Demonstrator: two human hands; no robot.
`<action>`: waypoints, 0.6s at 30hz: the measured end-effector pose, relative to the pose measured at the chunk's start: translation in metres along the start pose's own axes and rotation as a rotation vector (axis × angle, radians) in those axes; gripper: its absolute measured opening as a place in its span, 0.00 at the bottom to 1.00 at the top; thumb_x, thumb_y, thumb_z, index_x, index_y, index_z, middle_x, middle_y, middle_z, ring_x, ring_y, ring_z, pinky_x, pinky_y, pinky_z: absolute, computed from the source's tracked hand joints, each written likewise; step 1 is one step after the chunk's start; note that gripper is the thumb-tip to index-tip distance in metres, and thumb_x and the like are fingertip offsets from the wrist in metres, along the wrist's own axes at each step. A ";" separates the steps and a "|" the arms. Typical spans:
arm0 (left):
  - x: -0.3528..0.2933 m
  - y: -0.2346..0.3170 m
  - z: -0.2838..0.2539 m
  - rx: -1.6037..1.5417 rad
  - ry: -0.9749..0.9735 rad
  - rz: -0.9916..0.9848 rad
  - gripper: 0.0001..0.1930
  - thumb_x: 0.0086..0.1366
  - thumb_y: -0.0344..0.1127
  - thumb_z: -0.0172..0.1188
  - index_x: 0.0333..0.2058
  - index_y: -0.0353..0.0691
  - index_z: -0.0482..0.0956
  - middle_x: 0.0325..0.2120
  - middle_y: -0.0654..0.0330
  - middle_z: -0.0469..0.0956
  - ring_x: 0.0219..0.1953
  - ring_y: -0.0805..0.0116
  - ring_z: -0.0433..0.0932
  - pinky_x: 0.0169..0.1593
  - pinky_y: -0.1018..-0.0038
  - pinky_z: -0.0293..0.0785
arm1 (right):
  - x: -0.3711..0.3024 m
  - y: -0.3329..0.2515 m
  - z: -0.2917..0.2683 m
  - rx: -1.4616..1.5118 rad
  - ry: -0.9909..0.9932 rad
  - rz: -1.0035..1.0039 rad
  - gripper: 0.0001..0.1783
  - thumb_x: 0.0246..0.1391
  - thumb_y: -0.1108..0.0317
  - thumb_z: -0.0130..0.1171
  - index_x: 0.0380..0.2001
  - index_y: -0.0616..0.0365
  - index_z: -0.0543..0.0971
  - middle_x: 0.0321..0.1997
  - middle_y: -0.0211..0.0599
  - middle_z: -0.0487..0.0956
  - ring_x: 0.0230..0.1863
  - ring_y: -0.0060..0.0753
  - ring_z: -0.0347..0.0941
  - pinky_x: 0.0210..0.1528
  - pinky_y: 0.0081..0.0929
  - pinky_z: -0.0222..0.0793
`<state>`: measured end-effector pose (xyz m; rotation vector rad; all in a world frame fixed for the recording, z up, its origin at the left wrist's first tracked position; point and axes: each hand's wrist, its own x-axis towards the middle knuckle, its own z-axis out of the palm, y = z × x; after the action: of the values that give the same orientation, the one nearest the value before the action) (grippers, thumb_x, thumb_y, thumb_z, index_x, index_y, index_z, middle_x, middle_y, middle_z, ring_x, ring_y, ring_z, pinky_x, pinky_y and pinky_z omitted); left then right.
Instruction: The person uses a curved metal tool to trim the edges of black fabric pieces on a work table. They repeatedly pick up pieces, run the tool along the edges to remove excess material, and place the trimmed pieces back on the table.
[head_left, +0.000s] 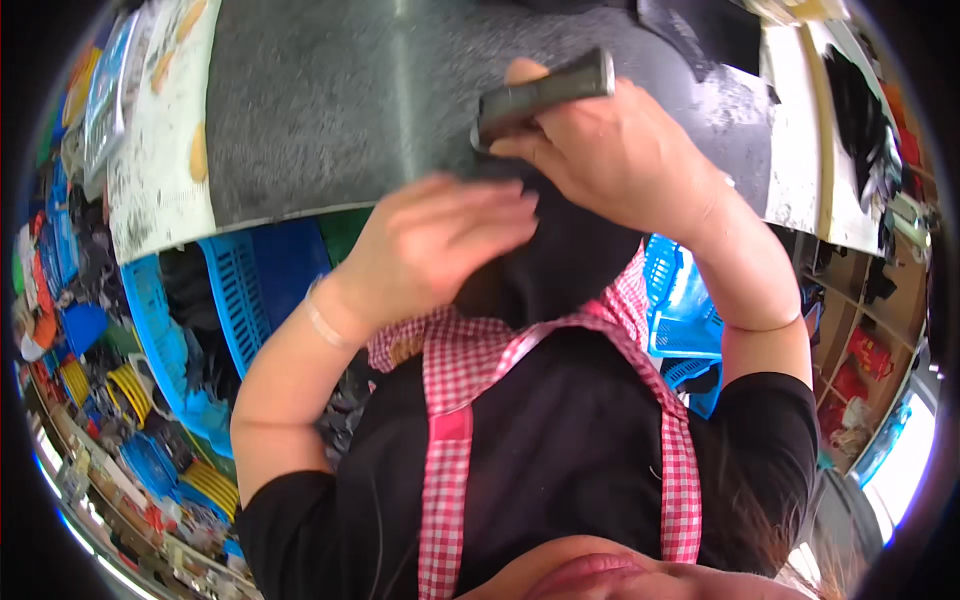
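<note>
Now | hands (625,150): right gripping bar-shaped tool (550,92) | smooth black material (580,250)

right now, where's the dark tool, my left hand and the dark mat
Dark tool (550,92): head view, middle of its length.
Left hand (428,238): head view, back of the hand.
Dark mat (345,100): head view, bare surface.

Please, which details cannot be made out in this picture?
In the head view:
- Left hand: fingertips blurred, apparently by motion.
- Dark metallic bar-shaped tool: partly covered by right hand.
- Smooth rounded black piece: partly hidden by both hands.
- Flat dark grey worktop: far edge cut off by the top edge.
</note>
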<state>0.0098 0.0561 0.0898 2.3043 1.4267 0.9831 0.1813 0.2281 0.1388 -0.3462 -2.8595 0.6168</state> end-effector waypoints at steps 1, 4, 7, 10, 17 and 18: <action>-0.005 0.006 -0.005 -0.067 -0.025 0.006 0.14 0.61 0.25 0.63 0.45 0.39 0.90 0.52 0.55 0.90 0.53 0.58 0.90 0.50 0.64 0.84 | -0.007 0.007 -0.002 0.059 0.033 -0.002 0.15 0.66 0.61 0.66 0.49 0.59 0.80 0.25 0.43 0.84 0.29 0.53 0.86 0.31 0.45 0.83; -0.029 0.010 -0.013 -0.044 -0.371 -0.122 0.17 0.61 0.25 0.65 0.49 0.38 0.89 0.57 0.55 0.88 0.61 0.59 0.85 0.54 0.62 0.82 | -0.051 -0.001 -0.013 0.078 -0.084 0.136 0.21 0.66 0.55 0.68 0.52 0.58 0.78 0.26 0.45 0.84 0.30 0.55 0.86 0.30 0.50 0.81; -0.015 0.001 -0.029 -0.124 -0.688 -0.193 0.22 0.59 0.25 0.68 0.55 0.35 0.87 0.56 0.49 0.87 0.62 0.51 0.84 0.61 0.58 0.81 | -0.088 -0.013 0.000 0.142 -0.282 0.226 0.22 0.68 0.52 0.65 0.53 0.58 0.78 0.28 0.47 0.85 0.31 0.56 0.87 0.31 0.52 0.81; 0.082 0.006 -0.041 -0.288 -0.470 -0.176 0.13 0.66 0.21 0.64 0.48 0.33 0.89 0.44 0.47 0.90 0.44 0.49 0.90 0.50 0.62 0.87 | -0.123 -0.015 0.045 0.304 -0.231 0.262 0.17 0.65 0.55 0.70 0.47 0.52 0.78 0.23 0.46 0.80 0.26 0.58 0.83 0.25 0.52 0.75; 0.261 -0.042 0.105 0.474 0.035 0.155 0.21 0.62 0.24 0.64 0.55 0.39 0.83 0.48 0.56 0.84 0.56 0.56 0.82 0.56 0.60 0.83 | -0.125 -0.005 0.019 0.444 -0.223 0.337 0.16 0.68 0.55 0.65 0.49 0.54 0.80 0.29 0.47 0.84 0.34 0.56 0.85 0.35 0.49 0.80; 0.272 -0.043 0.113 0.606 0.059 0.062 0.18 0.63 0.25 0.64 0.52 0.37 0.84 0.44 0.53 0.85 0.54 0.55 0.84 0.55 0.58 0.84 | -0.129 -0.002 0.011 0.474 -0.152 0.334 0.15 0.67 0.56 0.66 0.48 0.53 0.80 0.29 0.46 0.83 0.33 0.55 0.85 0.35 0.48 0.79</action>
<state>0.1338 0.3266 0.0941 2.7600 1.8927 0.7003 0.3018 0.1880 0.1118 -0.7226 -2.6861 1.3991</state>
